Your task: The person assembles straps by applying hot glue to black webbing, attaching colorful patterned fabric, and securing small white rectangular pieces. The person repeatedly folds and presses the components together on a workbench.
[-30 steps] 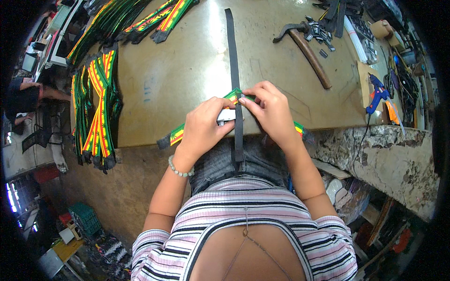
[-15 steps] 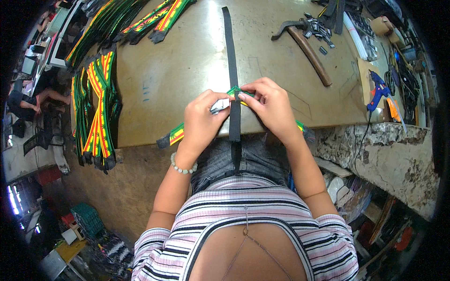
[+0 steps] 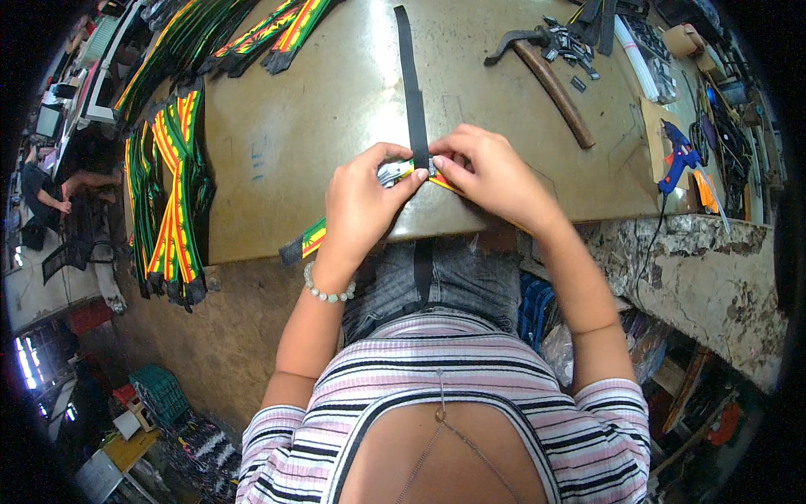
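Observation:
A black webbing strap runs away from me across the table, its nearer stretch folded double. Beneath it crosses a green, yellow and red patterned strap, whose dark left end pokes out beside my left wrist. My left hand is closed, thumb and fingers pinching the straps at the crossing. A small shiny silver-white piece shows between its fingers; its kind is unclear. From the other side, my right hand pinches the coloured strap at the crossing. Fingers partly hide the joint.
Bundled patterned straps hang over the table's left edge, with more behind. At far right lie a wooden-handled hammer, small metal buckles, white sticks and a blue glue gun. A person sits far left.
The black strap's near end, which hung toward me, is now folded away over its far part. My right hand has shifted slightly, its forearm swinging outward. The coloured strap's right end is now hidden.

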The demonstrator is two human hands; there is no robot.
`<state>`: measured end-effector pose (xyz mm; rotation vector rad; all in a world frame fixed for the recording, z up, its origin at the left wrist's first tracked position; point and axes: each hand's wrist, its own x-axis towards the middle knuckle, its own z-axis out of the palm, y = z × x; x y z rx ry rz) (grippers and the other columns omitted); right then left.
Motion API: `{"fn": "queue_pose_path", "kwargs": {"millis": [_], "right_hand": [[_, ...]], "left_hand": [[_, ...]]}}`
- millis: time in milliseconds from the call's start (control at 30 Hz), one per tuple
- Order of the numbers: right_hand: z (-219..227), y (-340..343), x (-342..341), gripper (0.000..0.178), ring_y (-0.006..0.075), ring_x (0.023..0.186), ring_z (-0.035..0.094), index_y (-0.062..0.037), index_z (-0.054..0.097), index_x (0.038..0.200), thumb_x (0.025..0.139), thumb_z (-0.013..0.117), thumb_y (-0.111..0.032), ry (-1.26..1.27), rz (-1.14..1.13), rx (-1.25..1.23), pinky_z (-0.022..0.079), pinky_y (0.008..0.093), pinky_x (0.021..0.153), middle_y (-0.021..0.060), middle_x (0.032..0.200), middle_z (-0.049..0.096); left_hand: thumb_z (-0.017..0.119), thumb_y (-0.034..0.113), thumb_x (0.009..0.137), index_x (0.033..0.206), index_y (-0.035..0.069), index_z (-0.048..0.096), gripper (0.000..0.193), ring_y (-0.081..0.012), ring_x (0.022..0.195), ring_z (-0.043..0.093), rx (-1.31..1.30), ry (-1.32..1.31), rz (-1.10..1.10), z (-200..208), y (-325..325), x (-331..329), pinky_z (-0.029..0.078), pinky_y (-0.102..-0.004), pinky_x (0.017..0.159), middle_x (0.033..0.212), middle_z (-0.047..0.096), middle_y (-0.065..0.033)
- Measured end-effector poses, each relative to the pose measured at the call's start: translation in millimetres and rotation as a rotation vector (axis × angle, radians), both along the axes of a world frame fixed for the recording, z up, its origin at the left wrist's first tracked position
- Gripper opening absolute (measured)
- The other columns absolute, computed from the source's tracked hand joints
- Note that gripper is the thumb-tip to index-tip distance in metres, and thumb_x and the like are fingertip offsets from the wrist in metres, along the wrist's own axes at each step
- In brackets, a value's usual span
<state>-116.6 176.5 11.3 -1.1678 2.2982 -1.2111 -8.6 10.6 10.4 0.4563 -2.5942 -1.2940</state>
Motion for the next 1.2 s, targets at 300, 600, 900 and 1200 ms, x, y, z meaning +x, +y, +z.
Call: {"fn": "queue_pose_path", "kwargs": {"millis": [300,600,900,1200], "right_hand": [[9,-35,-58,0.031,0.0088,0.069,0.06,0.0025,0.065,0.106,0.086,0.077,-0.018,-0.605,0.132,0.121,0.049,0.0222,0.052,0.0062,0.083,0.063],[-15,-40,-50,0.028,0.0244,0.073,0.064,0.0028,0.065,0.093,0.082,0.077,-0.02,-0.045,0.053,-0.04,0.051,0.0357,0.068,0.0163,0.082,0.065],[19,-8,-23,0.017,0.032,0.091,0.064,-0.0029,0.066,0.092,0.086,0.069,-0.018,0.446,0.011,0.111,0.054,0.0389,0.075,0.0124,0.101,0.068],[-13,36,-5,0.039,0.0213,0.106,0.059,-0.0087,0.068,0.117,0.079,0.059,-0.015,0.891,0.33,0.053,0.051,0.0347,0.085,-0.0005,0.121,0.063]], "left_hand": [[0.082,0.031,0.076,0.098,0.005,0.073,0.035,-0.0306,0.078,0.071,-0.038,-0.113,0.014,6,0,0,0.054,-0.0382,0.072,0.086,0.072,-0.0165],[0.08,0.03,0.079,0.105,0.007,0.072,0.035,-0.0291,0.087,0.071,-0.115,-0.116,-0.007,5,2,2,0.054,-0.0368,0.078,0.099,0.073,-0.015],[0.068,0.03,0.089,0.126,0.025,0.067,0.037,-0.0271,0.065,0.059,-0.391,-0.041,-0.166,7,4,9,0.048,-0.04,0.06,0.074,0.052,-0.0084],[0.069,0.031,0.088,0.125,0.025,0.068,0.038,-0.0271,0.066,0.06,-0.389,-0.065,-0.137,7,5,7,0.048,-0.0386,0.06,0.074,0.055,-0.0078]]}}
